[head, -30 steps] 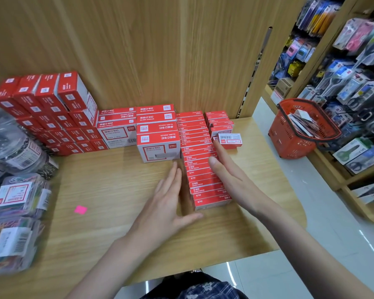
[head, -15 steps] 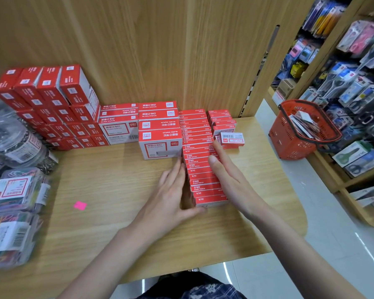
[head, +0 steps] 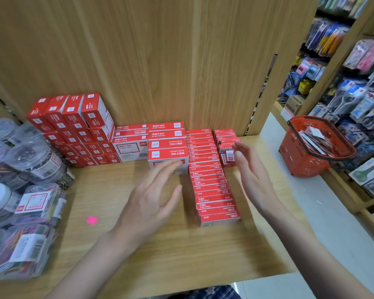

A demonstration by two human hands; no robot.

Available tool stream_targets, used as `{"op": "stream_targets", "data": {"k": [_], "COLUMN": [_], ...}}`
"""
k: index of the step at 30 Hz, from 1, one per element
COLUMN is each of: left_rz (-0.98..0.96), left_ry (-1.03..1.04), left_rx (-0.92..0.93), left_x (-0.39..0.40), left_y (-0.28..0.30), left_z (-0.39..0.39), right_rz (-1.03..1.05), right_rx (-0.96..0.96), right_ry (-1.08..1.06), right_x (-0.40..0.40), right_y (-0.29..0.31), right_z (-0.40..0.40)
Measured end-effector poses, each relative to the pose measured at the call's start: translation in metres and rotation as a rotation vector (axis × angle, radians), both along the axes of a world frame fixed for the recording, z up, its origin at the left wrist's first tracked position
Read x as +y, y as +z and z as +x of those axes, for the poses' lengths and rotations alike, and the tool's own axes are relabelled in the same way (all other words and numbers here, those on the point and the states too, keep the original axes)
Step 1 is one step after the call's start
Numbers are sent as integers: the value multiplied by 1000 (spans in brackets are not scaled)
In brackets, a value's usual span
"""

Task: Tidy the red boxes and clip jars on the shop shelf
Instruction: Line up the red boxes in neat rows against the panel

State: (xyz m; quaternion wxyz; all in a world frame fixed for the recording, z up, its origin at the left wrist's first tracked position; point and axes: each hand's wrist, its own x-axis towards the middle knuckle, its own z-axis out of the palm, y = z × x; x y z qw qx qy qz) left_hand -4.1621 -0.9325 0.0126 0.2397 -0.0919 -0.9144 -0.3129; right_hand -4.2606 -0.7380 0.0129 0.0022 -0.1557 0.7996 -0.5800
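A long row of flat red boxes runs from the back panel toward the shelf's front edge. My left hand hovers just left of the row, fingers spread, holding nothing. My right hand is on the row's right side, and its straight fingertips reach a small red-and-white box leaning on a short stack. Larger red-and-white boxes stand left of the row. More red boxes are piled at the back left. Clear clip jars crowd the left edge.
The wooden shelf has a pink sticky scrap lying near the jars. A red shopping basket sits on the floor to the right, below a rack of hanging stationery. A wooden back panel closes off the rear.
Both hands have lifted off the sides of the long row. The left one now hovers with spread fingers. The right one has moved back to the small box, which now stands more upright.
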Motion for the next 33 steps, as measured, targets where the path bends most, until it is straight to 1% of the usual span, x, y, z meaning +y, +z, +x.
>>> {"op": "stream_targets", "data": {"k": [2,4,6,8,11,14,16,18,19,24,27,31,33], "left_rz": [-69,-166,-269,-366,-546,-680,-733,-738,-730,-742,-737,-714,-702], "left_ry": [-9,-40,-46,-61,-62,-82,-107,-113,-118,-114,-111,-116,-117], "left_rx": [39,23,-14,-42,-80,-198,-268,-329,-354,-433,-459,-449,-443], "left_x": [4,9,14,16,22,29,29,30,31,29,28,28,28], "left_y": [13,20,24,27,36,46,43,42,43,42,42,41,41], "left_z": [-15,-33,-50,-64,-83,-97,-108,-116,-118,-123,-125,-126,-125], "right_rz": [94,308,473,479,389,403,385,322,310,320,375,524,543], "right_rx": [60,193,245,188,99,7,-116,-220,-242,-258,-215,-108,-60], "right_ry": [-28,-61,-80,-83,-67,-43,7,74,94,136,155,196,217], "right_x": [8,16,22,26,28,28,29,31,33,36,37,37,38], "right_y": [-4,-10,-14,-13,-9,-3,1,2,2,-1,-3,-7,-7], "right_z": [-13,-26,-36,-40,-44,-57,-68,-75,-76,-82,-81,-71,-65]}}
